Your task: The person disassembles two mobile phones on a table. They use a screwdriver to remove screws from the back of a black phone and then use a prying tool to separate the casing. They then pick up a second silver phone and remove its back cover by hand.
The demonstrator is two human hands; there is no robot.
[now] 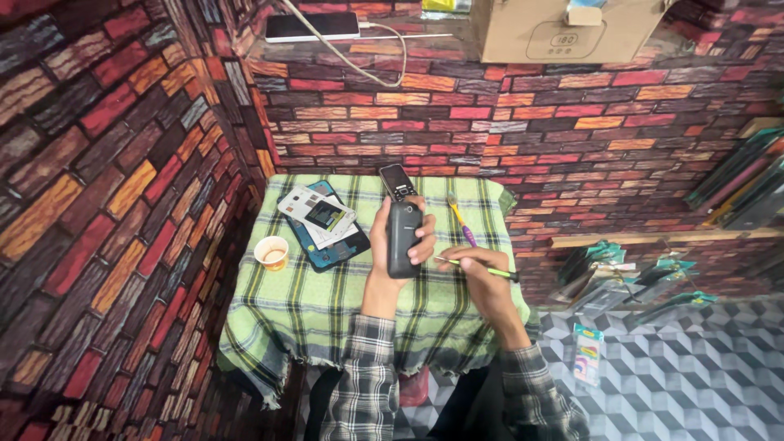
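Black phone [403, 237] gripped upright in the left hand [394, 245], right hand [483, 273] pinching a thin tool [478, 268] (tip nearing the casing), prying comes next.

Green plaid cloth [327, 302] covers my surface. Paper cup [272, 252] near left edge. Beside it, dark phone back cover [327, 255] with white card [314, 211] on top. Toothbrush [460, 219] lying ahead of me, purple handle. Up on shelf: white power bank [312, 26] with cable [371, 69], cardboard box [563, 31]. Packaged goods [633, 282] hanging at right.
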